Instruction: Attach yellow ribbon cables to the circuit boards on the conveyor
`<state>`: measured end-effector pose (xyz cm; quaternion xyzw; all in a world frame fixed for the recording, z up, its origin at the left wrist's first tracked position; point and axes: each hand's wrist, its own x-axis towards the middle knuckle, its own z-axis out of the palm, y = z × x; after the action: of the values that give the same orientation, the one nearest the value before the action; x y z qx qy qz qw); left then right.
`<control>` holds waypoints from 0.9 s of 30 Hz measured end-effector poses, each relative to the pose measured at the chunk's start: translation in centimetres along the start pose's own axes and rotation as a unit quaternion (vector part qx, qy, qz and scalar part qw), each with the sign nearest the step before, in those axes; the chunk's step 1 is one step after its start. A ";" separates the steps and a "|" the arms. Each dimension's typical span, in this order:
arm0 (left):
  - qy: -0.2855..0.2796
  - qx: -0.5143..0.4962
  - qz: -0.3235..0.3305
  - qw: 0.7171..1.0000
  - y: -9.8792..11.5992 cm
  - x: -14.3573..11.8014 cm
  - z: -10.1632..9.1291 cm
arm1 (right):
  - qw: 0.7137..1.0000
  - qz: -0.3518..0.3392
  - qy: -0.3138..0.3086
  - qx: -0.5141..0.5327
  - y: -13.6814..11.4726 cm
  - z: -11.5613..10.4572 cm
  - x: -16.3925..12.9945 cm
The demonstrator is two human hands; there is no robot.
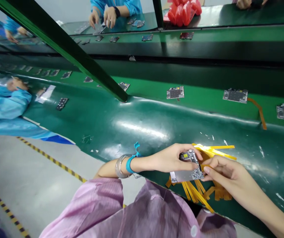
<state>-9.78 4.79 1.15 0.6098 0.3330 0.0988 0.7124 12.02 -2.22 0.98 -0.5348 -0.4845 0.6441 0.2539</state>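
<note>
My left hand (183,155) is closed on a circuit board (185,175), thumb across its face and fingers over the far edge. The board is grey with dark chips and a yellow patch near its top. At its right edge, my right hand (222,170) pinches the end of an orange-yellow flex cable (205,167) between thumb and fingers. Whether the cable is joined to the board is hidden by the fingertips. Yellow flex strips (196,191) lie in a loose pile under and in front of the board, and more strips (218,150) lie beyond my hands.
On the green belt (146,89) ahead lie several circuit boards (175,93), one of them a board (235,95) with an orange cable. A green post (82,59) slants across the left. Co-workers in blue sleeves (8,102) sit left and opposite. A red bag (183,13) stands at the back.
</note>
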 end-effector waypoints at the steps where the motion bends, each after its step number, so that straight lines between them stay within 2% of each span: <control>1: -0.001 0.006 -0.002 1.000 0.1 -0.1 0.0 | 1.000 -0.002 -0.005 -0.002 0.1 0.0 0.0; 8: -0.027 0.007 0.013 1.000 0.3 -0.2 0.0 | 0.997 0.031 -0.060 0.020 0.1 -0.3 -0.2; 13: -0.026 -0.015 0.006 1.000 0.5 -0.1 -0.3 | 0.998 0.034 -0.046 0.029 0.0 -0.2 0.0; 20: 0.020 0.001 -0.026 0.999 -0.1 0.4 0.0 | 0.996 0.027 -0.052 0.061 -0.3 0.4 0.2; 23: 0.032 0.006 -0.021 0.999 -0.5 0.6 0.0 | 0.998 0.024 -0.023 0.047 0.4 0.2 0.3; 27: 0.080 0.047 -0.004 0.996 0.0 1.0 -1.6 | 0.995 -0.002 0.091 -0.038 2.0 -1.1 0.3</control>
<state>-9.97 6.59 0.77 0.6310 0.3957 0.1284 0.6548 13.37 -2.39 -0.89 -0.5992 -0.4846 0.5736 0.2777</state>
